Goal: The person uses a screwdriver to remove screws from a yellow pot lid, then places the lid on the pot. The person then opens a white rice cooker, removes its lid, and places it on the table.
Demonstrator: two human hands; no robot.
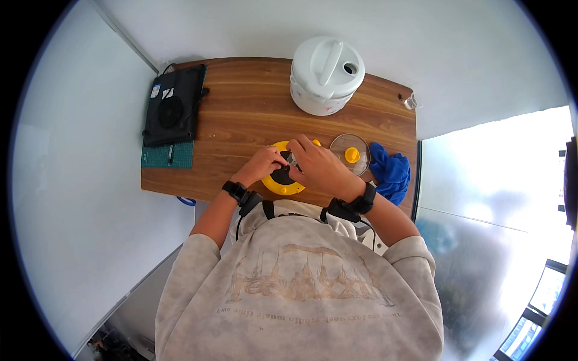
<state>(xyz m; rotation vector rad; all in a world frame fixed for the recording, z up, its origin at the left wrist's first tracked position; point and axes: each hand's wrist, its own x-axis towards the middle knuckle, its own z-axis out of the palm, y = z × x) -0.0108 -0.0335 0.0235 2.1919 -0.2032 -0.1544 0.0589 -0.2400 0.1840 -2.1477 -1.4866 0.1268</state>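
Observation:
Both my hands meet over a round yellow-rimmed pan-like thing (286, 191) with a dark middle, near the table's front edge. My left hand (260, 165) is closed, its fingertips pinched over the dark middle. From the right, my right hand (322, 165) reaches in with bent, closed fingers, partly covering the rim. Something small, pale and dark shows between the fingertips, too hidden to name. Just right of my right hand lies a round glass lid (340, 144) with a yellow knob.
A white lidded pot (321, 90) stands at the back. On the left, a black device (180, 90) overlaps a green cutting mat (182, 159) with a pen (170, 154) on it. A blue cloth (391, 171) and a small clear cup (410, 102) are on the right. Walls border the table.

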